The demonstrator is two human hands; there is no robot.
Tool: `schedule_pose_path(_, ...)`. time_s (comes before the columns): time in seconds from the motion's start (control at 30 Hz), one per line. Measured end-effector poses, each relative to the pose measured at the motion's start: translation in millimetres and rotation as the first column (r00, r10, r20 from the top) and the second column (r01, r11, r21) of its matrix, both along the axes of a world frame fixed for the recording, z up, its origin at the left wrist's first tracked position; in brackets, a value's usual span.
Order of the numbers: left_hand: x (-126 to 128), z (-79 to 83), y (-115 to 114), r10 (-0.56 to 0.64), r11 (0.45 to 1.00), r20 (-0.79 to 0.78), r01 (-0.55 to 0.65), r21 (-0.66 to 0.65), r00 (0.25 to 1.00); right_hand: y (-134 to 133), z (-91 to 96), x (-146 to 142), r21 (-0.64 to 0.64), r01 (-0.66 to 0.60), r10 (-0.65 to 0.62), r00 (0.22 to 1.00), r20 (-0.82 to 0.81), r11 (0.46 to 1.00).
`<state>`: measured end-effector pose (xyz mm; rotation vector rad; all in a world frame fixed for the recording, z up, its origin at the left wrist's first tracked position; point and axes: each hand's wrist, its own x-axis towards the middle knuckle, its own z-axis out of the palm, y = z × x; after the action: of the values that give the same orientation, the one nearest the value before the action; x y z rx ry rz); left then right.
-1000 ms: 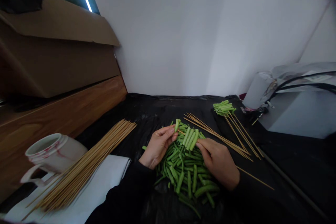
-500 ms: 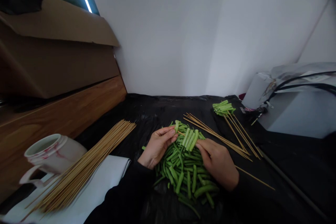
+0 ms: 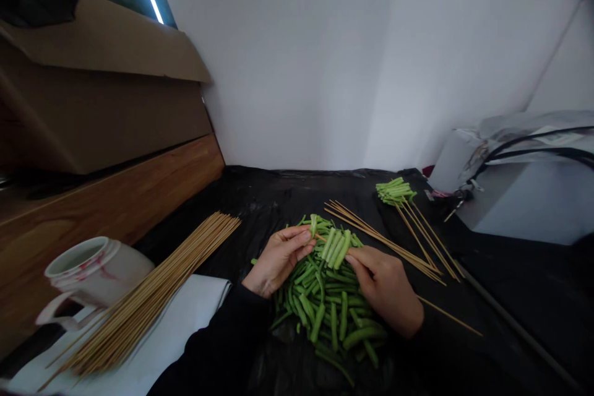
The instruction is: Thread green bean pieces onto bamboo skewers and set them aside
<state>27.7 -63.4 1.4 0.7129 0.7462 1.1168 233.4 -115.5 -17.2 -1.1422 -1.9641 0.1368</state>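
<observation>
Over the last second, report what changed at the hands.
Barely anything: the left hand, pinching a bean piece, and the right hand, holding the loaded skewer, sank slightly. Nothing grasped or released. The bean pile, spare skewers and mug stayed put.

Makeshift food-prep corner: black plastic sheet (image 3: pixel 260 198) over table, cut beans (image 3: pixel 329 297), bamboo skewers (image 3: pixel 153 294), cardboard box (image 3: pixel 93 93) alongside.

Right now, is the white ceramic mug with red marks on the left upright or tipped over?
Upright: the white ceramic mug stands with its open rim facing up, beside the bundle of bamboo skewers.
</observation>
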Motion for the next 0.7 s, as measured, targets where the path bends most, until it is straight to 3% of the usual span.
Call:
schedule_pose_path(0.2,5.4,-4.1,-4.0,-0.055,0.998,-0.111,0.059,0.033,0.992,-2.9,-1.6,-2.0,0.063,0.043,-0.050,0.992,0.117,0.997)
schedule_pose_path(0.33,9.1,-3.7,-6.1,-0.047,0.993,-0.123,0.059,0.101,0.991,-3.3,3.4,-2.6,0.011,0.024,-0.025,0.997,0.076,1.000)
schedule_pose_path(0.53,12.1,-1.3,-7.5,0.008,0.964,-0.280,0.067,0.257,0.960,-2.3,4.5,-3.0,-0.020,-0.020,0.019,1.000,-0.025,1.000)
schedule_pose_path(0.7,12.8,-0.8,-8.5,0.016,0.962,-0.329,0.075,0.263,0.944,0.5,4.6,-1.5,-0.024,-0.032,0.032,0.999,-0.028,0.999)
